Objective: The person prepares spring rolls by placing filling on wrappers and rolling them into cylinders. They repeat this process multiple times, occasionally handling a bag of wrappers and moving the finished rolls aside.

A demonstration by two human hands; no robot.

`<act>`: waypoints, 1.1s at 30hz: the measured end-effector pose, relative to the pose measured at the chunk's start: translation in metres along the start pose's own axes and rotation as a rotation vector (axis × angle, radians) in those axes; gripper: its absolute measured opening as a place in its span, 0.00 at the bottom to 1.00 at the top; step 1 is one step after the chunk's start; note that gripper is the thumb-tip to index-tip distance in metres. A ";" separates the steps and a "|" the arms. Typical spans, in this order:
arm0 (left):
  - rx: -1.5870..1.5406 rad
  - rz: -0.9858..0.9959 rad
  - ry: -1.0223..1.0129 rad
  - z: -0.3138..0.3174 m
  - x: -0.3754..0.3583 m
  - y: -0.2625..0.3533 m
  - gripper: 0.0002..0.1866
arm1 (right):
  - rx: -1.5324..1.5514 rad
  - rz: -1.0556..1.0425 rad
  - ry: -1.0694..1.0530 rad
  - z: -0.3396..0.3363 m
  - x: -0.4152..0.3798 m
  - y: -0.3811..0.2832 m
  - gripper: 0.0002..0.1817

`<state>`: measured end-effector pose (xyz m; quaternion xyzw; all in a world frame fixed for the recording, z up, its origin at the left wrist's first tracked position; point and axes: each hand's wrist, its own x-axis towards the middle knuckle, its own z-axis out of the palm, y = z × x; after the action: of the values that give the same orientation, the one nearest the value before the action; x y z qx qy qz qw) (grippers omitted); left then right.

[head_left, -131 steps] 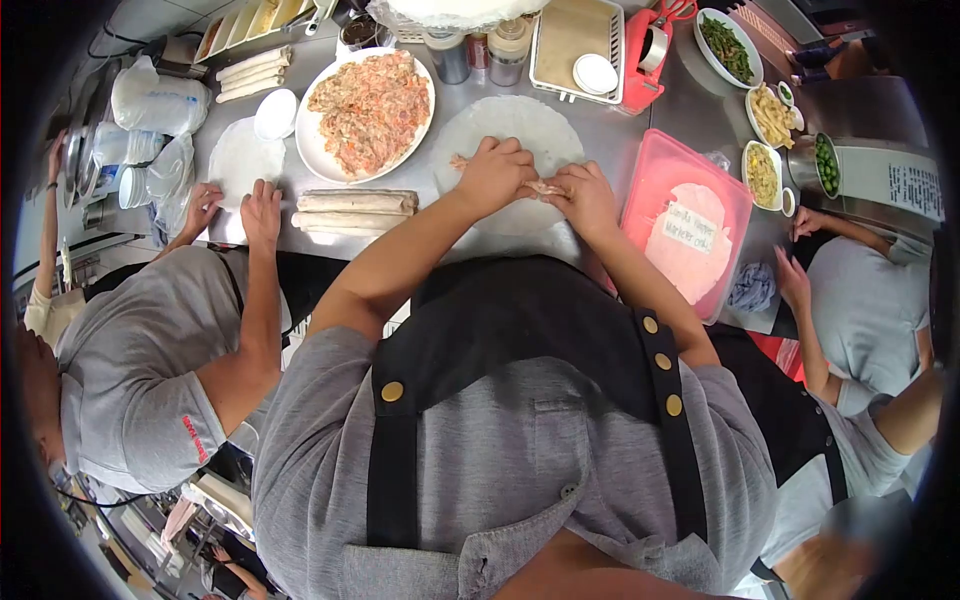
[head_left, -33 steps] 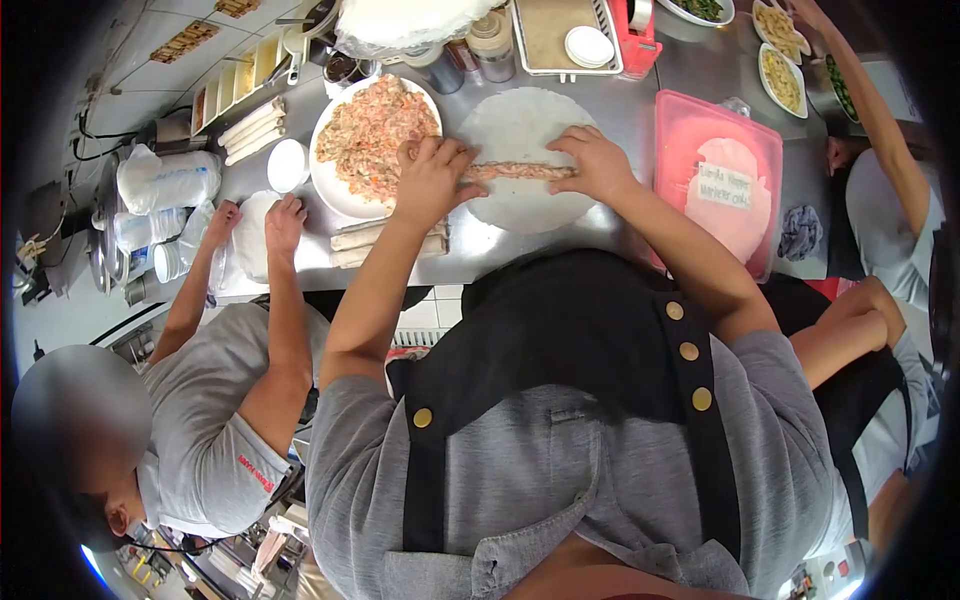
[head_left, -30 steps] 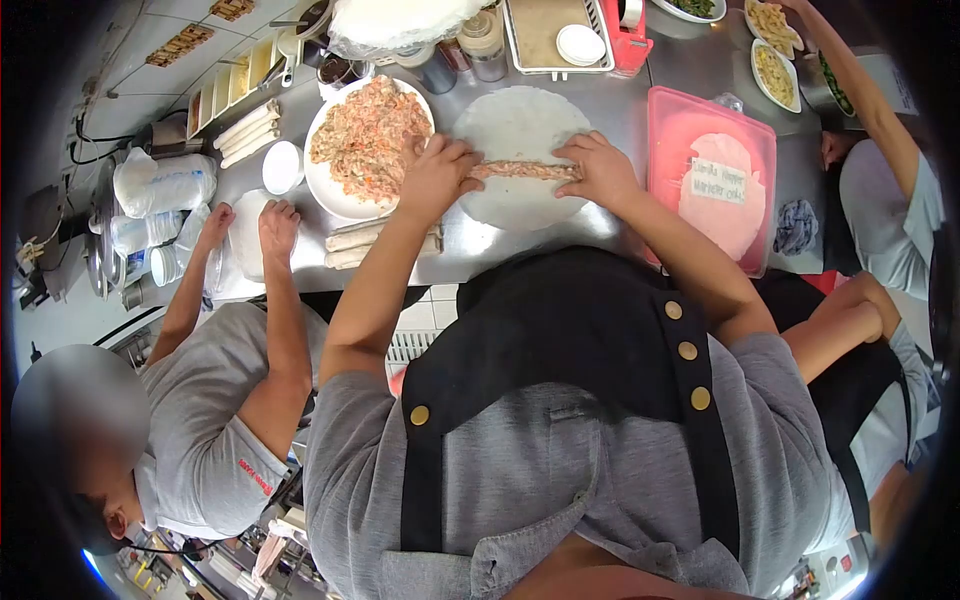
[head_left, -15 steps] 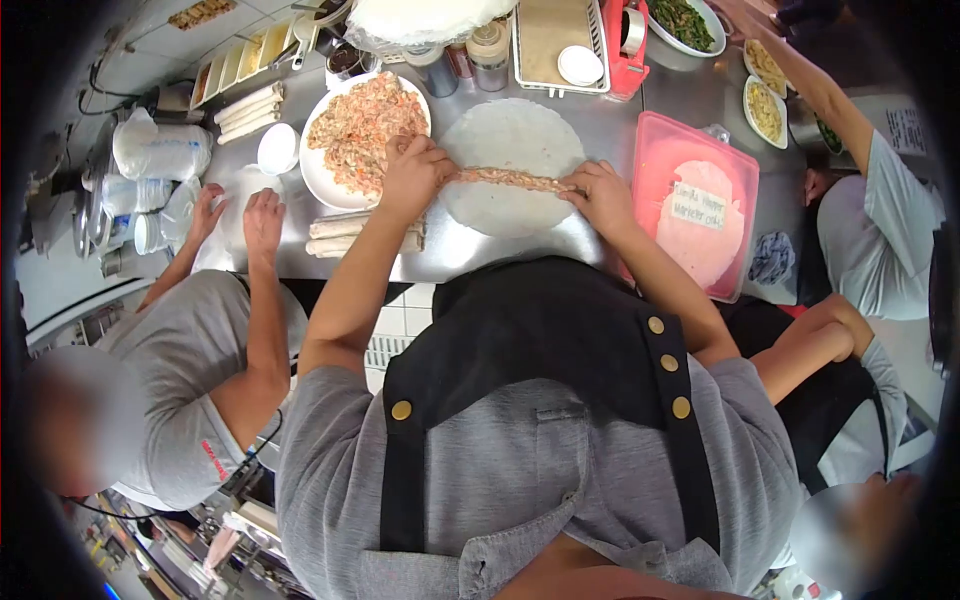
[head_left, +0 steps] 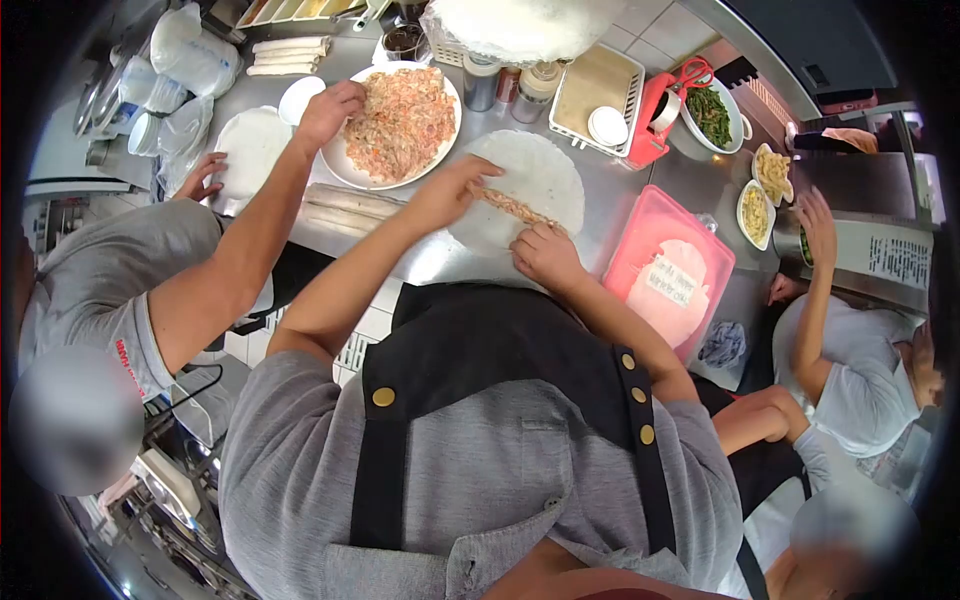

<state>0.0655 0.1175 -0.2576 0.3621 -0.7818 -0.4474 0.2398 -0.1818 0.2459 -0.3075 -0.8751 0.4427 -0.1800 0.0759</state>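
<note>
A round, pale spring roll wrapper (head_left: 540, 165) lies on the metal counter with a thin strip of minced filling (head_left: 515, 207) across it. At the strip's left end is my left hand (head_left: 452, 190), its fingers stretched out and slightly apart, touching the filling. My right hand (head_left: 545, 252) is curled over the wrapper's near edge, just below the strip's right end; its fingertips are partly hidden and seem to pinch the wrapper. Up and to the left stands a white plate (head_left: 332, 160) heaped with orange-flecked minced filling (head_left: 405, 115).
Rolled pieces (head_left: 350, 208) lie left of my left forearm. At left, a co-worker's hand (head_left: 335, 112) reaches to the plate's rim beside another wrapper (head_left: 250, 150). A pink lidded box (head_left: 625, 310) stands right; behind are a white basket (head_left: 640, 75), jars and a red tape dispenser (head_left: 652, 125).
My right hand has moved from the strip's right end toward the wrapper's near edge. My left hand's fingers have loosened. The co-worker's hand at left has reached to the plate. The view has turned.
</note>
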 end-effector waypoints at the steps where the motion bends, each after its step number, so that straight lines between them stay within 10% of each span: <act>1: -0.041 0.088 -0.005 0.011 -0.002 0.006 0.28 | 0.001 0.015 -0.003 -0.001 0.002 0.000 0.10; 9: 0.131 -0.007 -0.093 0.024 0.004 0.014 0.26 | 0.044 0.215 0.123 -0.015 0.007 -0.004 0.11; 12: 0.330 0.284 -0.131 0.008 -0.003 0.017 0.26 | 0.086 0.328 0.142 -0.021 0.010 -0.004 0.10; 17: 0.685 0.083 -0.186 -0.002 -0.015 0.010 0.28 | 0.161 0.278 0.155 -0.022 0.013 0.004 0.14; 24: 0.636 0.385 -0.141 -0.003 -0.007 -0.014 0.15 | 0.038 0.223 0.215 -0.015 -0.009 0.007 0.12; 33: 0.641 0.169 -0.405 -0.016 -0.014 0.009 0.11 | 0.330 0.440 0.025 -0.024 -0.018 -0.006 0.09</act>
<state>0.0825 0.1227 -0.2429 0.2570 -0.9406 -0.2215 -0.0087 -0.1961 0.2651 -0.2880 -0.7315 0.5876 -0.2399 0.2494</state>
